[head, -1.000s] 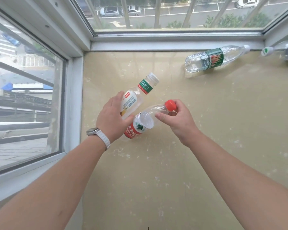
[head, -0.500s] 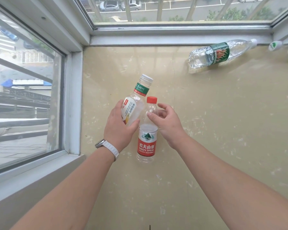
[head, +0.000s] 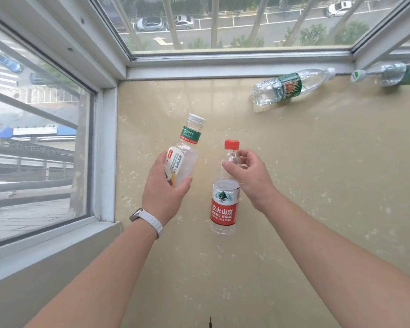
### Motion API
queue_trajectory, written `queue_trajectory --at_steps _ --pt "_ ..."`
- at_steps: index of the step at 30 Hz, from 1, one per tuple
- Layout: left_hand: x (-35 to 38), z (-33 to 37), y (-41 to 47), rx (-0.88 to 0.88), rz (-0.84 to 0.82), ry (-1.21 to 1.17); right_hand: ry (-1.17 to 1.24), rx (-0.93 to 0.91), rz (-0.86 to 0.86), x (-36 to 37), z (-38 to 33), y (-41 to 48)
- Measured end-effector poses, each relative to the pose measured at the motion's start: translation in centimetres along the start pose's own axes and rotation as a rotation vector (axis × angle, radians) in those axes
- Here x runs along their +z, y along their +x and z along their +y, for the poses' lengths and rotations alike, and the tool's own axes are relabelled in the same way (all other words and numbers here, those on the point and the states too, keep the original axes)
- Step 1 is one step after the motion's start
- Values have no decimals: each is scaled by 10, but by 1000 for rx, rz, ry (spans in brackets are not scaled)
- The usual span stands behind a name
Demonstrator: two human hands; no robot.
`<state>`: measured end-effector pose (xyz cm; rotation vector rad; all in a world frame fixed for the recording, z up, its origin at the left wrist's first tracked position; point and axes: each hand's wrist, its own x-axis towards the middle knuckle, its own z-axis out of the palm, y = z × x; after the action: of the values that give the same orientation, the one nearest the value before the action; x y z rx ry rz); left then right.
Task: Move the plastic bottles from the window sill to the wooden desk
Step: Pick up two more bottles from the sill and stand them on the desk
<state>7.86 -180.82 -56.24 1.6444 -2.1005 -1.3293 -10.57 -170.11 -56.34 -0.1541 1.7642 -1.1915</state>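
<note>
We see the left hand (head: pixel 162 189) wrapped around a white-capped bottle (head: pixel 184 150) at center frame, tilted, cap toward the top. A white watch (head: pixel 147 220) sits on that wrist. The right hand (head: pixel 251 178) pinches the neck of a red-capped bottle (head: pixel 224 204), upright, red label facing us. Both are above the beige window sill (head: pixel 317 185). Upper right, a green-label bottle (head: pixel 291 87) lies on its side by the window frame (head: pixel 223 69); another lying bottle (head: pixel 393 73) is cut off at the right edge.
</note>
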Motion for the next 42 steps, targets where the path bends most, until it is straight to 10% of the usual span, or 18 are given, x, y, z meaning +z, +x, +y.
queue_trajectory --at_steps 26,42 --pt "-99 187 -226 453 101 -287 79 -453 72 -108 -123 -288" --pt "-75 217 -309 715 -262 -237 195 -568 539 -153 -62 -454"
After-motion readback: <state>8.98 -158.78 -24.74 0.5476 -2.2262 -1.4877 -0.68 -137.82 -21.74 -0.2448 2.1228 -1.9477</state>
